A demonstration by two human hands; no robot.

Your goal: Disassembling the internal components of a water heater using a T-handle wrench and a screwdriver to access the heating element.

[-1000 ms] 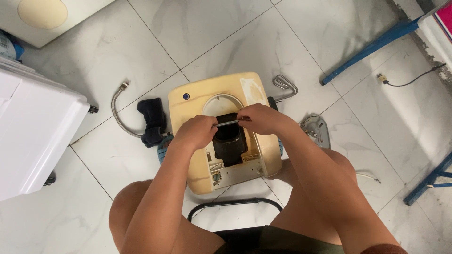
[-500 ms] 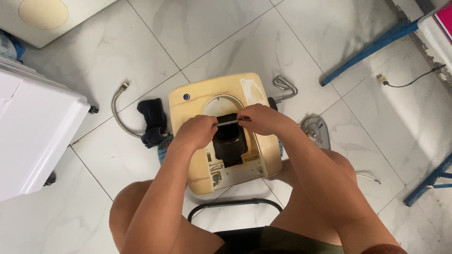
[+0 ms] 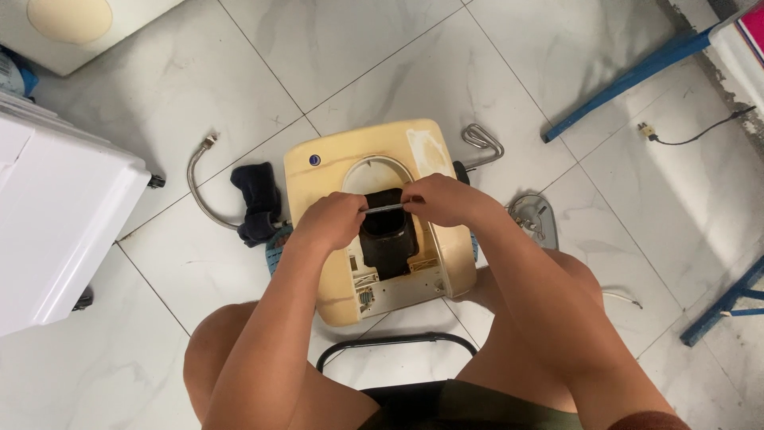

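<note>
A yellowed cream appliance housing [image 3: 334, 171] lies on the tiled floor between my knees. A black part [image 3: 388, 232] sits in its opening, above a white panel [image 3: 390, 293]. My left hand [image 3: 330, 221] and my right hand [image 3: 442, 199] each pinch one end of a thin grey metal rod [image 3: 384, 208], held level across the top of the black part. Both hands rest over the housing's middle.
A braided metal hose [image 3: 195, 183] and a dark cloth [image 3: 256, 203] lie left of the housing. A bent metal tube [image 3: 481, 143] and a grey metal piece [image 3: 535, 216] lie to the right. A white appliance [image 3: 56, 215] stands at left. Blue bars [image 3: 629, 80] and a cable [image 3: 692, 137] lie at right.
</note>
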